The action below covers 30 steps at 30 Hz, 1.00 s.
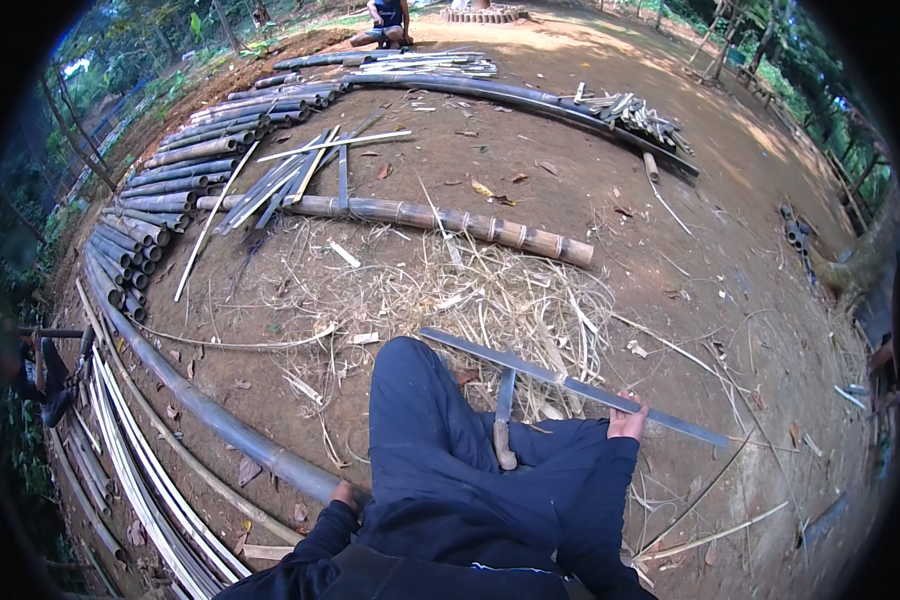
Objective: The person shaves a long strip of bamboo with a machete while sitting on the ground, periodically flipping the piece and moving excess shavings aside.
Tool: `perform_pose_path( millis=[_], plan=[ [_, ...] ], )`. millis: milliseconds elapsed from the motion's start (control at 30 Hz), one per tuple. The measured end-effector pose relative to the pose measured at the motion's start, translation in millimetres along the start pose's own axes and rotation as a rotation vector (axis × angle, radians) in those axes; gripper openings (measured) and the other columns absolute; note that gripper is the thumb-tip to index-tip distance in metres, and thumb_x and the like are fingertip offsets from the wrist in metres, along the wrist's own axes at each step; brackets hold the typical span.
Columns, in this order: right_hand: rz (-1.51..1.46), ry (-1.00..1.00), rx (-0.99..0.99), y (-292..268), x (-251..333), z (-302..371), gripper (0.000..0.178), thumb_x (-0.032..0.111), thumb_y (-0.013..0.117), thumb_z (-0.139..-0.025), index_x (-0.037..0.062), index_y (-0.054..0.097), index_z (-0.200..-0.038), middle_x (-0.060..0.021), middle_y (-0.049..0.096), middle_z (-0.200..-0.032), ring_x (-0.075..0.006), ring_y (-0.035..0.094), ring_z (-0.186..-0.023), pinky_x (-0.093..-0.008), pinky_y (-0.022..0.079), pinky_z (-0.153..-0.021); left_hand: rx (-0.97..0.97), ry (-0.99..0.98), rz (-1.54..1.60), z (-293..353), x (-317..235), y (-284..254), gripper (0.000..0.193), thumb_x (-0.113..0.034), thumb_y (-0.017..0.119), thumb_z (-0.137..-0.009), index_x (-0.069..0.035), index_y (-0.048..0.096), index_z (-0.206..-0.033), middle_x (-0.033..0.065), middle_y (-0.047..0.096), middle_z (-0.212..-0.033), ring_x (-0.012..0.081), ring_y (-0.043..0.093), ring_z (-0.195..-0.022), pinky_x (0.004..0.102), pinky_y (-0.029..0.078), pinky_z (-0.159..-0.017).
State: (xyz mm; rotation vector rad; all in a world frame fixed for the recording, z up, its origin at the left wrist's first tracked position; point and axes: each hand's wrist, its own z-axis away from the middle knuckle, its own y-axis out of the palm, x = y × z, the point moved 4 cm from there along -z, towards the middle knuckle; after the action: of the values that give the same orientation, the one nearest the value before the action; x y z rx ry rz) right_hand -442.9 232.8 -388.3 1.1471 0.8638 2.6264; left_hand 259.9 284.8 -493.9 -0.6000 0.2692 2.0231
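Observation:
My right hand (628, 418) grips a long, flat bamboo slat (680, 425), dark on its face, which lies slantwise across the front of my legs. A knife with a wooden handle (503, 445) rests against my lap, its broad blade reaching up to the slat's underside. Low on the left, my left hand (344, 494) is at the near end of a thick dark bamboo pole (220, 425). Its fingers are mostly hidden, so whether it grips the pole cannot be seen. Pale shavings (500, 295) cover the ground beyond my knees.
A brown bamboo pole (450, 217) crosses the ground ahead, with several split slats (285, 185) leaning over it. Cut bamboo poles (195, 150) are stacked at the far left. Long pale strips (135, 480) lie at near left. Another person (388, 22) sits at the back.

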Motion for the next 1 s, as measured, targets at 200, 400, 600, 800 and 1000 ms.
perform_pose_path(
  millis=[200,400,600,800,1000],
  plan=[
    [0.150,0.035,0.070,-13.7,-8.2,-1.7,0.051,0.036,0.047,-0.099,0.0109,0.035,-0.142,-0.0223,0.048,-0.133,-0.0341,0.051,-0.121,-0.0484,0.045,-0.101,0.046,0.716,-1.606,29.6,-19.5,8.9,0.017,-0.008,0.054,-0.081,-0.001,0.060,-0.095,0.0243,0.066,-0.098,0.0388,0.065,-0.096,0.0404,0.052,-0.080],
    [0.233,0.168,0.041,-3.2,-11.3,-10.6,0.064,0.037,0.056,-0.095,0.0072,0.029,-0.145,-0.0312,0.031,-0.143,-0.0422,0.040,-0.131,-0.0490,0.044,-0.102,0.095,0.618,-1.777,7.2,-4.2,-0.5,0.029,-0.021,0.057,-0.084,-0.009,0.064,-0.110,0.0189,0.068,-0.102,0.0372,0.063,-0.106,0.0424,0.051,-0.085],
    [0.283,-0.071,0.211,-9.2,-0.9,19.9,0.060,0.028,0.053,-0.098,0.0013,0.025,-0.144,-0.0325,0.037,-0.140,-0.0395,0.049,-0.125,-0.0454,0.046,-0.101,-0.028,0.182,-1.131,-3.4,12.3,-16.1,0.063,-0.039,0.066,-0.081,0.006,0.052,-0.122,0.0220,0.059,-0.125,0.0285,0.055,-0.121,0.0371,0.045,-0.098],
    [1.421,-0.769,0.302,23.7,-43.8,94.0,0.026,0.020,0.058,-0.093,0.0014,0.064,-0.110,-0.0141,0.071,-0.096,-0.0235,0.070,-0.082,-0.0318,0.054,-0.072,-0.593,-0.032,-1.022,-51.7,41.2,-21.7,0.117,-0.060,0.067,-0.078,0.019,0.008,-0.142,0.0281,0.036,-0.147,0.0407,0.040,-0.133,0.0352,0.028,-0.114],
    [2.224,-0.671,0.563,55.1,-157.3,190.1,0.051,0.050,0.069,-0.079,0.0086,0.067,-0.108,-0.0099,0.063,-0.111,-0.0271,0.051,-0.113,-0.0443,0.031,-0.100,0.170,-0.198,-1.504,-70.6,23.6,-21.9,0.131,-0.065,0.066,-0.076,0.019,-0.011,-0.140,0.0307,0.013,-0.154,0.0381,0.021,-0.143,0.0335,0.017,-0.118]
  ],
)
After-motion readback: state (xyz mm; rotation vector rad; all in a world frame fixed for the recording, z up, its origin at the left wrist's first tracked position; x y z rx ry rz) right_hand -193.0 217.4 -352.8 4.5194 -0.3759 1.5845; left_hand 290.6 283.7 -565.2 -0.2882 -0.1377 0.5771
